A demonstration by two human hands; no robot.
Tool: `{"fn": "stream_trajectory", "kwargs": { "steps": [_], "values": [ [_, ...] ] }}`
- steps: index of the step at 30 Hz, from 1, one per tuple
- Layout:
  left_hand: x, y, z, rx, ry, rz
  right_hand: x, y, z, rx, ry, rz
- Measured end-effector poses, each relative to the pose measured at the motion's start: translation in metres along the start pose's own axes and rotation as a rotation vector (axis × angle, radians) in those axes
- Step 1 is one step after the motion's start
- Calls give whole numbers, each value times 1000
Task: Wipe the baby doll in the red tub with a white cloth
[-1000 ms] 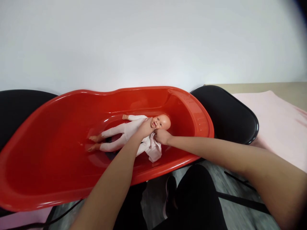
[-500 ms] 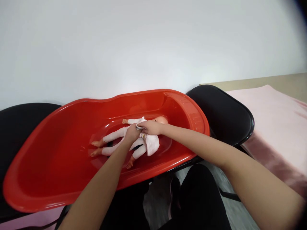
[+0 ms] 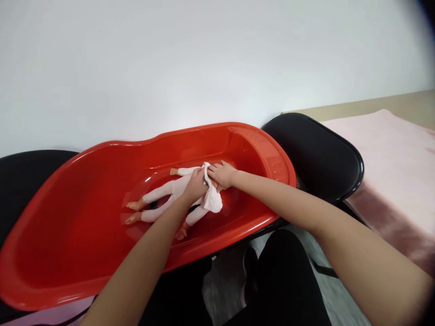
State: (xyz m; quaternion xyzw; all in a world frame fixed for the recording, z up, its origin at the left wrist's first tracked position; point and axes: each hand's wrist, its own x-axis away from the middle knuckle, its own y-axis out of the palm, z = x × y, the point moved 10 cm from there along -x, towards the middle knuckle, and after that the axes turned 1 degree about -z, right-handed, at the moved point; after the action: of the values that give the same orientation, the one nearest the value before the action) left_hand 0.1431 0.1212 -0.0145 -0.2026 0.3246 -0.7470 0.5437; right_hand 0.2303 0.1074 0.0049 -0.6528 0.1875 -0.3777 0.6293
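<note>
A baby doll (image 3: 166,192) in a pale pink suit lies on its back inside a red plastic baby tub (image 3: 84,217), feet to the left. My left hand (image 3: 194,186) rests on the doll's chest, fingers closed on a small white cloth (image 3: 212,199). My right hand (image 3: 222,174) lies over the doll's head and hides it, fingers curled against the same cloth. One bare doll arm pokes out below the cloth.
The tub rests across two black chairs (image 3: 319,154), against a white wall. A pink towel (image 3: 390,167) covers a table at the right. My dark-clothed legs and the grey floor show below the tub.
The cloth has moved from beside the doll's neck up onto its chest and face. My right hand has shifted up over the doll's head, which showed a second ago.
</note>
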Motion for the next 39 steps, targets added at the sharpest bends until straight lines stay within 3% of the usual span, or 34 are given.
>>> {"fn": "stream_trajectory", "kwargs": {
  "steps": [2,5,11,18,21,27,30,35,39],
  "values": [
    [-2,8,8,-222,111,-57,0,3,2,4,25,-5],
    [-6,18,2,-365,99,-127,-1,5,6,-3,54,22],
    [-10,21,4,-468,158,-123,-2,3,6,4,41,31],
    [-3,15,9,-599,296,-232,2,2,5,-5,19,59],
    [-1,13,10,-575,297,-210,1,2,7,-25,34,70],
    [-10,29,-1,-588,171,-183,1,0,5,8,29,14],
    [-10,32,1,-656,252,-205,2,-2,7,41,53,14],
    [2,18,6,-731,448,-251,2,-2,5,49,27,76],
    [8,3,8,-797,468,-185,2,-1,6,34,28,86]
  ]
}}
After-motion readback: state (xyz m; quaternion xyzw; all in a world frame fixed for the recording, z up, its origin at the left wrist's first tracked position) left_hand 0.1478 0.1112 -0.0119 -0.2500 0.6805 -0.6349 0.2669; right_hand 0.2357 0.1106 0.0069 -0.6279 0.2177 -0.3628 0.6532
